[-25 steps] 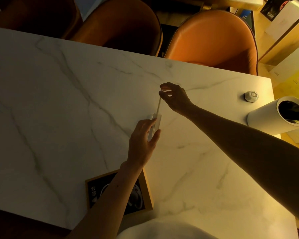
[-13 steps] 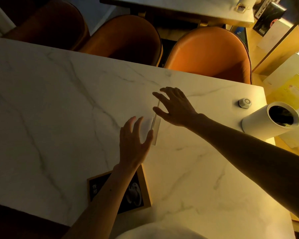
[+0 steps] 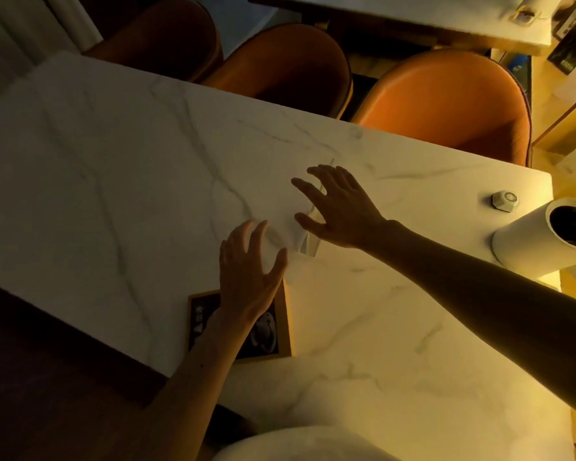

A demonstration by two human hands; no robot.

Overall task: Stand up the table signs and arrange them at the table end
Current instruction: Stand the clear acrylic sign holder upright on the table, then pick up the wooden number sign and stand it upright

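A clear acrylic table sign (image 3: 310,242) stands upright on its base in the middle of the white marble table (image 3: 113,168). Its thin pane runs away from me and is partly hidden behind my right hand. My right hand (image 3: 340,207) hovers open just right of the sign, fingers spread. My left hand (image 3: 250,271) is open a little nearer and to the left, apart from the sign. A wood-framed black sign (image 3: 280,331) lies flat near the front edge, partly under my left wrist.
A white cylinder bin (image 3: 526,244) and a small white hexagonal puck (image 3: 505,201) sit at the table's right end. Three orange chairs (image 3: 456,104) line the far side. Another table stands beyond them.
Both hands let go of the clear sign and opened, drawing slightly back from it. The sign stays standing. The camera has tilted, so the view shifted.
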